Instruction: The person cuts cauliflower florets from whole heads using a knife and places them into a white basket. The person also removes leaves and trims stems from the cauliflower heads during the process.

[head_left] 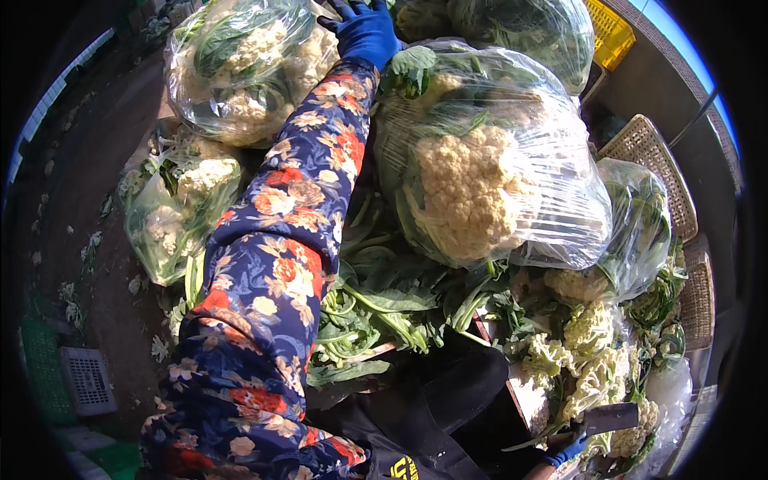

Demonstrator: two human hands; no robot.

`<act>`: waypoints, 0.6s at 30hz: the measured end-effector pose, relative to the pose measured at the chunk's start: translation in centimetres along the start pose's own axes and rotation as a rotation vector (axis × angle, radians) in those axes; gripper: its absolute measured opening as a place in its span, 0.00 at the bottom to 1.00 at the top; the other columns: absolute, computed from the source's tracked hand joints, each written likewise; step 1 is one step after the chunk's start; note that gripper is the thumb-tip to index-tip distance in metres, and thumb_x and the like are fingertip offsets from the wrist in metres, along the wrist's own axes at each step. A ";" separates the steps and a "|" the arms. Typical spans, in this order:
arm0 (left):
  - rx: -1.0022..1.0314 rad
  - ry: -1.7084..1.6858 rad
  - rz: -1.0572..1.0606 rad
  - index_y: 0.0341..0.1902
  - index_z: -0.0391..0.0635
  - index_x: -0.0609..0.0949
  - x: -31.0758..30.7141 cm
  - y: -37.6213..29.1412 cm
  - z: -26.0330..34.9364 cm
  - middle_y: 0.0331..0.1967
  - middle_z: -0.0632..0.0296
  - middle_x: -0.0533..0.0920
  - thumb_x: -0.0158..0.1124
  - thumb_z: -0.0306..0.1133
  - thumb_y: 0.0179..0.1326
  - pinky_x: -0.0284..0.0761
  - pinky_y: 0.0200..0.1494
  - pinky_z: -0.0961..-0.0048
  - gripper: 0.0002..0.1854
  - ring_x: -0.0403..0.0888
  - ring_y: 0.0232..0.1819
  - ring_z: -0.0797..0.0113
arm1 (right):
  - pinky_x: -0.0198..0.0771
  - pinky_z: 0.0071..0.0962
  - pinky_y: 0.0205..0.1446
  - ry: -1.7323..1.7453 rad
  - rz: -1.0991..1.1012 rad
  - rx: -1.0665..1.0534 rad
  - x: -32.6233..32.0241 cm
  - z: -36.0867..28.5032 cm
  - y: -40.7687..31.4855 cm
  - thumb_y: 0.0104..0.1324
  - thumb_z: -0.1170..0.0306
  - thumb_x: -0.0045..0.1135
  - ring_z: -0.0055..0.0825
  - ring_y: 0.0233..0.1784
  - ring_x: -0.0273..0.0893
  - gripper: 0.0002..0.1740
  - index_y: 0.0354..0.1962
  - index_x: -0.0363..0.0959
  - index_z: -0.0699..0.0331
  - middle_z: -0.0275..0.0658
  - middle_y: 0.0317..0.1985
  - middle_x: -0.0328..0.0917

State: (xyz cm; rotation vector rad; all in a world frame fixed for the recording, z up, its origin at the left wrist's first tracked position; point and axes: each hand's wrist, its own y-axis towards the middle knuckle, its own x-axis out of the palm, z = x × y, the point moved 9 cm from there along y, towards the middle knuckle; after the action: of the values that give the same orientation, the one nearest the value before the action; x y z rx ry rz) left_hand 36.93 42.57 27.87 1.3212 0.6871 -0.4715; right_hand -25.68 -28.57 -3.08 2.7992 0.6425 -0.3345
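My left hand [367,37], in a blue glove with dark fingertips, reaches to the top edge of the picture with its fingers apart. It lies between a clear plastic bag of cauliflower [252,66] on the left and a large wrapped cauliflower [474,186] on the right. Some fingertips are cut off by the frame, and I see nothing held. At lower right, my right hand [565,447], also blue-gloved, grips a knife with a broad dark blade [612,418]. Loose cauliflower pieces [600,384] and leaves lie around that blade.
Cut green leaves and stalks [372,318] are heaped before my knees. Another bagged cauliflower [174,210] sits at left, and one [636,222] at right. Woven baskets [654,168] line the right side; a yellow crate [611,33] stands behind. A grey crate [88,381] rests on the littered ground.
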 end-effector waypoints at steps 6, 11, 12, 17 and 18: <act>0.269 -0.087 0.188 0.64 0.69 0.69 -5.4 -4.1 0.4 0.65 0.55 0.67 0.63 0.58 0.52 0.61 0.63 0.52 0.34 0.61 0.66 0.48 | 0.66 0.20 0.29 0.105 0.077 -0.012 0.5 -8.1 -2.2 0.64 0.58 0.57 0.19 0.23 0.73 0.19 0.44 0.70 0.64 0.39 0.29 0.81; 0.291 -0.627 0.096 0.55 0.45 0.77 -9.8 -19.3 2.4 0.57 0.55 0.75 0.66 0.41 0.57 0.65 0.60 0.62 0.23 0.71 0.57 0.54 | 0.65 0.20 0.21 0.377 0.109 0.177 -1.7 -5.9 -3.4 0.62 0.57 0.57 0.20 0.18 0.70 0.20 0.45 0.68 0.61 0.41 0.29 0.80; 0.312 -0.674 0.138 0.52 0.43 0.78 -12.9 -22.7 4.8 0.55 0.55 0.76 0.65 0.37 0.58 0.66 0.59 0.63 0.20 0.72 0.56 0.55 | 0.65 0.20 0.20 0.448 0.128 0.156 -2.9 -5.5 -3.5 0.62 0.57 0.57 0.20 0.18 0.70 0.19 0.44 0.68 0.61 0.41 0.30 0.80; 0.275 -1.430 -0.308 0.47 0.38 0.79 -22.2 -38.9 21.2 0.51 0.56 0.77 0.64 0.26 0.57 0.70 0.56 0.71 0.13 0.73 0.55 0.62 | 0.65 0.20 0.30 0.647 0.202 0.163 -6.2 -1.2 -2.3 0.70 0.53 0.44 0.18 0.28 0.67 0.22 0.52 0.69 0.60 0.37 0.41 0.77; 0.371 -1.519 -0.549 0.45 0.38 0.80 -22.7 -42.2 25.6 0.49 0.55 0.78 0.66 0.27 0.57 0.71 0.54 0.70 0.12 0.75 0.53 0.62 | 0.65 0.20 0.30 0.666 0.219 0.137 -6.7 -1.2 -2.0 0.70 0.54 0.43 0.18 0.28 0.67 0.23 0.52 0.69 0.61 0.37 0.42 0.77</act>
State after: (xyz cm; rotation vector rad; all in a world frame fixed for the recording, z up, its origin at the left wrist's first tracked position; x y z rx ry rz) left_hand -2.92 7.59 16.01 0.7142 -0.3807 -1.8319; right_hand -32.23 -29.09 -0.46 3.0590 0.4315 0.6442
